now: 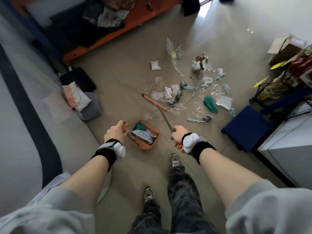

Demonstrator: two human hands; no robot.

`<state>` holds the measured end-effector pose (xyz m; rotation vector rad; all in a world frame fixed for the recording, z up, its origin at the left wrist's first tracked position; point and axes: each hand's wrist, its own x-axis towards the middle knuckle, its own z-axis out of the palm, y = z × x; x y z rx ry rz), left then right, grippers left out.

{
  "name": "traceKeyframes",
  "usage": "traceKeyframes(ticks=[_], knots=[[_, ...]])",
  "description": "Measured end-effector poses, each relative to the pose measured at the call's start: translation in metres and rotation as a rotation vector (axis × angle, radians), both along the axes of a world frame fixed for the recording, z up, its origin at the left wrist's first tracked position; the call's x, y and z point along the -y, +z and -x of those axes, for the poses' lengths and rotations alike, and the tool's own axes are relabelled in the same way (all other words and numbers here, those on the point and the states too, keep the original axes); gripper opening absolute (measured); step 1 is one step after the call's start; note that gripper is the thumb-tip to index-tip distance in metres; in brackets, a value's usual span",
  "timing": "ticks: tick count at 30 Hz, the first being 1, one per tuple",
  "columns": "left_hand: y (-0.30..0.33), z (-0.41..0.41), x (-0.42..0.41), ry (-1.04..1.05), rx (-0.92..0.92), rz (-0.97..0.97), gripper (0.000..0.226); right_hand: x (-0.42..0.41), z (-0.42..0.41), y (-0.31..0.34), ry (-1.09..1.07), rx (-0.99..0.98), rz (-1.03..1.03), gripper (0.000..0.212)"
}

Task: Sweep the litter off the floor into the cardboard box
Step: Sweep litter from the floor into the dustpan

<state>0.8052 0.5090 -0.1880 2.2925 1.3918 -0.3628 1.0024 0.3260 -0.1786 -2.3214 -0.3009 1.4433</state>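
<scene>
**Litter lying scattered across the tiles, some already sitting in the dustpan**

The litter is lying spread over the beige floor ahead of the person: clear plastic wrap, white paper scraps, pale blue strips, a teal piece and a torn brown-and-white packet. The orange broom head is resting at the near left edge of the pile, its thin shaft running back to the right hand, which is gripping it in a closed fist. The left hand is curling around the orange top of the dustpan handle; its fingers are partly hidden, but they look closed on it. The orange dustpan is sitting on the floor between the hands, holding a teal scrap, white paper and pale blue bits. The cardboard box is standing open at the far right, well apart from the pile, its contents not visible. A blue stool and a wire rack are crowding the right side; folded cloths are lying to the left.
</scene>
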Motion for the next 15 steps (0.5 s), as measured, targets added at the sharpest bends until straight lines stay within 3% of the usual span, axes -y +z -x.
traceKeyframes(ticks=[8,12,15], knots=[[-0.008,-0.073,-0.023,0.106,-0.047,-0.001,0.033,-0.079,-0.107,-0.025,0.181,0.096,0.035,0.033],[-0.014,-0.113,-0.045,0.131,-0.062,-0.017,0.032,-0.113,-0.156,-0.044,0.280,0.162,0.025,0.011],[-0.018,-0.136,-0.058,0.139,-0.051,-0.038,0.034,-0.132,-0.178,-0.057,0.322,0.175,0.016,0.009]])
